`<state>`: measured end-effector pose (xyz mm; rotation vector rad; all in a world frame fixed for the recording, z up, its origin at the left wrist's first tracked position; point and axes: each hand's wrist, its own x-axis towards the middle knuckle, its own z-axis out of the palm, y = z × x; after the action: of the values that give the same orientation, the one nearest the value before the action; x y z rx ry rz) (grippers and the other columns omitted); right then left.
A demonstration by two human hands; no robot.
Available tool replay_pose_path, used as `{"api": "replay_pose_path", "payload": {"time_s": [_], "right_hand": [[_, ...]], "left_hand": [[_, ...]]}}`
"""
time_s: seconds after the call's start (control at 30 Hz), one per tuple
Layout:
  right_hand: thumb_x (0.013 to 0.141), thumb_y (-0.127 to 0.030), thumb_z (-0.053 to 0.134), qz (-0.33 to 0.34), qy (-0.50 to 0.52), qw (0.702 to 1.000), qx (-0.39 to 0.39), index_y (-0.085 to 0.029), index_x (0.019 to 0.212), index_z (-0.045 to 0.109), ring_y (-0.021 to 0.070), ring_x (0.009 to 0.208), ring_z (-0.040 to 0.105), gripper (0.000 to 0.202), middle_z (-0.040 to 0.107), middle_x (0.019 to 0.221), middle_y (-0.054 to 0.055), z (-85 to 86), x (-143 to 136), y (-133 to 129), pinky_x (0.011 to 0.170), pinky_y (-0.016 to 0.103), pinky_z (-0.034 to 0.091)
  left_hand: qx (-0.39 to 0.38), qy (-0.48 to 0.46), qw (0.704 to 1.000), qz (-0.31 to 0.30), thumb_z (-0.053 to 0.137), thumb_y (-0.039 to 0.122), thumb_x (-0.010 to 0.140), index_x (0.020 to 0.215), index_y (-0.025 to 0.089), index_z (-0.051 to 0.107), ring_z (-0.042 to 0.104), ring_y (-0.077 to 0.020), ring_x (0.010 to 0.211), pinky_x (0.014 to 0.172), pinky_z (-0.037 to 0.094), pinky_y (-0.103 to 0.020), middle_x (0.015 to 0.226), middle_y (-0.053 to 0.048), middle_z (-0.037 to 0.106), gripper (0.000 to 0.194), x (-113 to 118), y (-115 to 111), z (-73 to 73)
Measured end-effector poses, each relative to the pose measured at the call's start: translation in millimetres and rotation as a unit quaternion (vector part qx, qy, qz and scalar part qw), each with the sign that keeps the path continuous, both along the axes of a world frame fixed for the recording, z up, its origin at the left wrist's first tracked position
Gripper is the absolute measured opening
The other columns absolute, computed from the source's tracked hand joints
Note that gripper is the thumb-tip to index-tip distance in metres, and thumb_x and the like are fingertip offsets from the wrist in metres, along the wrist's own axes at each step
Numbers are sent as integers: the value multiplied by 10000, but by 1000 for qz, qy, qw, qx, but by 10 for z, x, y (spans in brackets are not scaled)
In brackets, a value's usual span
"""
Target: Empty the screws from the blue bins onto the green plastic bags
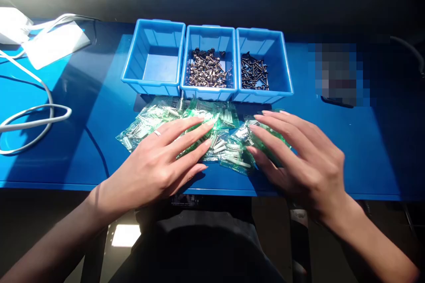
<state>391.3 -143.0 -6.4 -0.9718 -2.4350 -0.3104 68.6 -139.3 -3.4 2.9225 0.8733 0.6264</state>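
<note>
Left hand (162, 161): lay flat, fingers extended, nothing visibly gripped. Right hand (303, 159): arched, fingers parted; grip could not be told. Green-tinted packets (229, 152): lay beneath and between them. Blue bins (209, 94), three: stood beyond both hands. Light, level pressure probably suited such packets.

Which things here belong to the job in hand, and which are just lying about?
Likely part of the job:
left hand and right hand, both at the green-tinted plastic packets
left blue bin
middle blue bin, holding silvery screws
right blue bin, holding dark screws

Apparently just lying about:
white cable
white sheet
pixelated object
</note>
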Motion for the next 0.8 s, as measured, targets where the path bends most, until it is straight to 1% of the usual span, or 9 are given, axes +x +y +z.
{"api": "replay_pose_path", "payload": {"time_s": [0.07, 0.13, 0.23, 0.3, 0.4, 0.5, 0.6, 0.7, 0.8], "right_hand": [[957, -120, 909, -51, 5, 999, -1, -74, 1357, 789, 465, 1194, 855, 420, 848, 1324, 238, 7, 77, -92, 961, 611, 752], [977, -136, 897, -76, -10, 997, -25, -71, 1407, 772, 474, 1221, 850, 452, 826, 1392, 245, -18, 142, -160, 940, 613, 763], [1024, -138, 846, -47, -32, 997, -60, -33, 1540, 694, 491, 1431, 755, 548, 710, 1590, 287, -88, 198, -180, 1094, 626, 745], [1040, -112, 815, -30, -25, 996, -78, -69, 1608, 654, 457, 1540, 682, 593, 658, 1663, 269, -117, 198, -159, 1203, 602, 701], [1032, -74, 816, -5, 30, 995, -94, -140, 1626, 658, 363, 1535, 705, 618, 699, 1635, 222, -101, 149, -139, 1267, 509, 670], [987, 11, 827, 21, 93, 991, -89, -115, 1536, 722, 313, 1478, 752, 573, 757, 1554, 224, -65, 103, -147, 1284, 432, 656], [971, 34, 827, 6, 74, 994, -76, -88, 1468, 754, 358, 1507, 727, 516, 747, 1556, 252, -72, 125, -129, 1274, 493, 664], [1019, -32, 806, 9, 25, 996, -91, -72, 1500, 725, 404, 1546, 684, 490, 698, 1609, 282, -95, 170, -82, 1245, 555, 672], [1047, -77, 789, 30, 6, 995, -100, -54, 1530, 704, 414, 1583, 644, 491, 672, 1638, 291, -83, 153, -51, 1264, 555, 647]], "left_hand": [[-16, -14, 1000, -8, 759, 238, 1100, 1418, 85, 720, 574, -364, 1665, 1350, 618, -578, 1678, -195, 646, 355, -16, -4, 12], [-27, -35, 999, -6, 753, 190, 1095, 1406, 94, 724, 567, -319, 1679, 1382, 595, -510, 1668, -190, 657, 326, -25, 4, 34], [-42, -44, 998, 3, 691, 154, 1122, 1478, 100, 687, 593, -278, 1658, 1385, 586, -470, 1659, -184, 666, 360, 0, 39, 57], [-51, -29, 998, -3, 644, 174, 1150, 1547, 111, 649, 583, -275, 1666, 1376, 591, -484, 1689, -174, 641, 402, 30, 61, 57], [-50, -22, 998, -13, 641, 212, 1160, 1577, 129, 633, 551, -279, 1692, 1365, 604, -491, 1719, -154, 615, 426, 55, 69, 46], [-40, -31, 999, -15, 713, 243, 1131, 1517, 96, 670, 568, -314, 1678, 1358, 619, -508, 1673, -173, 655, 416, 30, 47, 40], [-24, -16, 999, -16, 710, 264, 1133, 1485, 86, 676, 579, -345, 1666, 1349, 627, -536, 1648, -176, 676, 396, -23, 27, 44], [-1, 20, 1000, -18, 572, 220, 1183, 1519, 117, 658, 535, -355, 1696, 1355, 620, -541, 1704, -157, 629, 362, -56, 26, 50], [15, 38, 999, -15, 490, 176, 1198, 1540, 150, 652, 534, -367, 1696, 1330, 644, -561, 1715, -151, 618, 379, -32, 29, 48]]}}
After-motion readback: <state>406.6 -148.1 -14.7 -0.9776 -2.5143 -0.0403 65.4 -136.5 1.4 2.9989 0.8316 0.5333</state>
